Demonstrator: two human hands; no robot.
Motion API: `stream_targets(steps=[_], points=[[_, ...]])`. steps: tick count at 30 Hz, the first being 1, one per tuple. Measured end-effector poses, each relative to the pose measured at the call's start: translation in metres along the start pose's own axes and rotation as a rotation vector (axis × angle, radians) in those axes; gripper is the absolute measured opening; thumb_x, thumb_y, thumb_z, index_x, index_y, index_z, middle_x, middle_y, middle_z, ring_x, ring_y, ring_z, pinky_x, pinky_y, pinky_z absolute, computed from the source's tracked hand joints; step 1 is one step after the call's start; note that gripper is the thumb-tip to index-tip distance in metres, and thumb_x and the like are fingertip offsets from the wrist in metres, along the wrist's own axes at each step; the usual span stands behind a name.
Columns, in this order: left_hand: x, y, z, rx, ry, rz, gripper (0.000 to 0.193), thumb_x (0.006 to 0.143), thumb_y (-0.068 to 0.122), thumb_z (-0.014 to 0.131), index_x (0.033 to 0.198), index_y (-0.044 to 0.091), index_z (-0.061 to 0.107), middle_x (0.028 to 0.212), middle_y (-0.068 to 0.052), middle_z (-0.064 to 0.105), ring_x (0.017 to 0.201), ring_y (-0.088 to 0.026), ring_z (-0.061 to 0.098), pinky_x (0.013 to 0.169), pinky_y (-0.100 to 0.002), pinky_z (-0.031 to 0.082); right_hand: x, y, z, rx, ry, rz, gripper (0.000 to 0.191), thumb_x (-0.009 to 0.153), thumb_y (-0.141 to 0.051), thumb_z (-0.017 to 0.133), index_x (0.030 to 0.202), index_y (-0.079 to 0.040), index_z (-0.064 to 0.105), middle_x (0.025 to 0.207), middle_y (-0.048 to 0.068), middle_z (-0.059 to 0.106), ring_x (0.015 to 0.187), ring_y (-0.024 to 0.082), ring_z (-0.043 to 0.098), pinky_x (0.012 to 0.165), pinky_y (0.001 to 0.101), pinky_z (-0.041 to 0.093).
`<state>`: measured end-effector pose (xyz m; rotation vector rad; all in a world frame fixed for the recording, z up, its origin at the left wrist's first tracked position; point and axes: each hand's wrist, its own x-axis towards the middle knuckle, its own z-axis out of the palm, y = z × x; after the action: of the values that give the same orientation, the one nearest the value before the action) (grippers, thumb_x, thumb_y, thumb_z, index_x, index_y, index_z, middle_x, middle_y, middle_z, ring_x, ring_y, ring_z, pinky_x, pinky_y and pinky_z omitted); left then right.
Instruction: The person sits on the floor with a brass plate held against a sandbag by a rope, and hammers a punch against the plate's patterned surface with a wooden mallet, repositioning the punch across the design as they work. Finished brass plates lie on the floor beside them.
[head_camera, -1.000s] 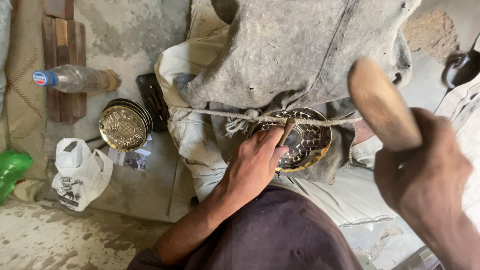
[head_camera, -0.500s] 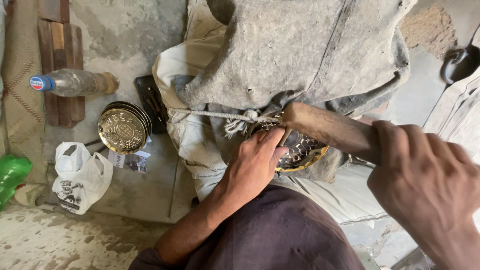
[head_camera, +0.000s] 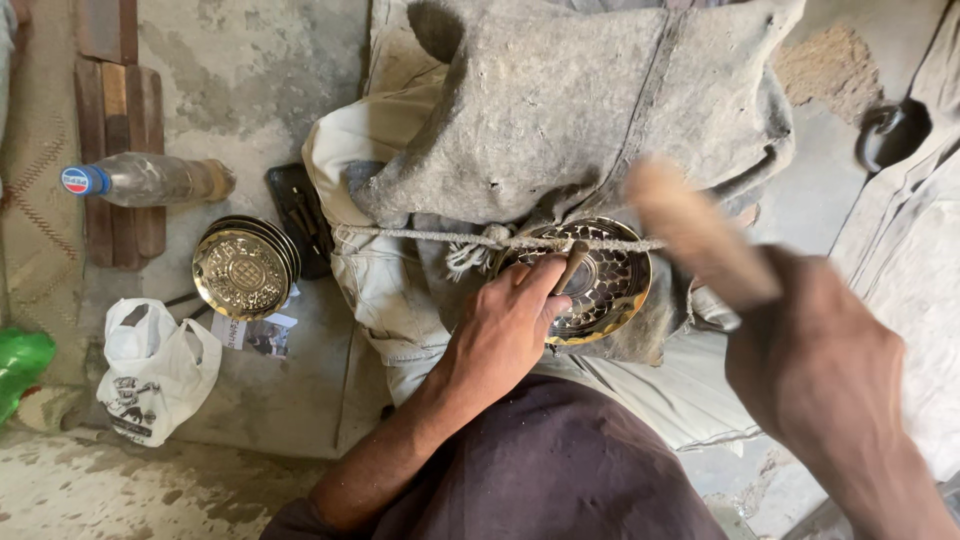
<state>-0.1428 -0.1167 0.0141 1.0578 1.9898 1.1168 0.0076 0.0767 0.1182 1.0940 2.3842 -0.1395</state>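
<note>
Left hand (head_camera: 505, 325) clamped on a punch (head_camera: 572, 265) over the brass plate (head_camera: 600, 285) — right hand (head_camera: 820, 370) fisted round a blurred wooden mallet (head_camera: 690, 230).

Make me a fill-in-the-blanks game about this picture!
1. The left hand holds a thin punch on a round brass ____.
2. The right hand grips a wooden ____.
3. A ____ runs across the plate.
4. A clear plastic ____ lies on its side beside the stack of plates.

Missing words: plate; mallet; rope; bottle
</note>
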Motion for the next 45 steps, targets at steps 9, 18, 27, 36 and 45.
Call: stream_targets(steps=[9, 18, 27, 36, 45], points=[[-0.016, -0.007, -0.006, -0.094, 0.064, 0.087, 0.025, 0.095, 0.007, 0.07, 0.119, 0.002, 0.062, 0.095, -0.013, 0.07, 0.075, -0.022, 0.07, 0.057, -0.036, 0.057, -0.044, 0.033, 0.033, 0.018, 0.293, -0.23, 0.04, 0.086, -0.001, 0.058, 0.121, -0.012, 0.072, 0.101, 0.013, 0.077, 0.077, 0.027, 0.073, 0.067, 0.0385, 0.06], [-0.044, -0.036, -0.019, 0.221, 0.38, 0.114, 0.02, 0.107, 0.021, 0.063, 0.099, 0.004, 0.058, 0.086, -0.01, 0.062, 0.069, -0.023, 0.061, 0.055, -0.037, 0.05, -0.034, -0.022, 0.056, 2.062, 0.747, -0.263, 0.047, 0.103, 0.0, 0.07, 0.143, -0.003, 0.044, 0.103, 0.01, 0.061, 0.091, 0.025, 0.068, 0.095, 0.0431, 0.06], [-0.075, -0.012, -0.024, 0.255, 0.32, 0.105, 0.028, 0.098, 0.018, 0.064, 0.12, 0.002, 0.062, 0.098, -0.017, 0.066, 0.074, -0.034, 0.068, 0.063, -0.044, 0.054, -0.058, -0.056, 0.083, 1.913, 0.925, -0.373, 0.035, 0.107, -0.005, 0.076, 0.126, -0.005, 0.047, 0.09, 0.014, 0.063, 0.078, 0.024, 0.066, 0.077, 0.0362, 0.06], [-0.107, -0.011, -0.043, -0.049, 0.003, -0.198, 0.056, 0.096, 0.017, 0.059, 0.149, 0.004, 0.045, 0.113, -0.019, 0.072, 0.094, -0.036, 0.074, 0.081, -0.044, 0.057, -0.05, -0.068, 0.077, 1.938, 1.088, -0.362, 0.03, 0.1, -0.006, 0.071, 0.122, -0.003, 0.051, 0.078, 0.009, 0.06, 0.062, 0.015, 0.057, 0.059, 0.0312, 0.055], [-0.102, -0.055, -0.057, -0.042, 0.069, 0.228, 0.055, 0.094, 0.017, 0.067, 0.144, -0.001, 0.052, 0.133, -0.022, 0.064, 0.119, -0.038, 0.064, 0.099, -0.044, 0.051, -0.038, -0.134, 0.057, 1.961, 0.89, -0.554, 0.037, 0.095, -0.01, 0.073, 0.123, -0.008, 0.048, 0.089, 0.007, 0.061, 0.078, 0.018, 0.067, 0.076, 0.0356, 0.062]])
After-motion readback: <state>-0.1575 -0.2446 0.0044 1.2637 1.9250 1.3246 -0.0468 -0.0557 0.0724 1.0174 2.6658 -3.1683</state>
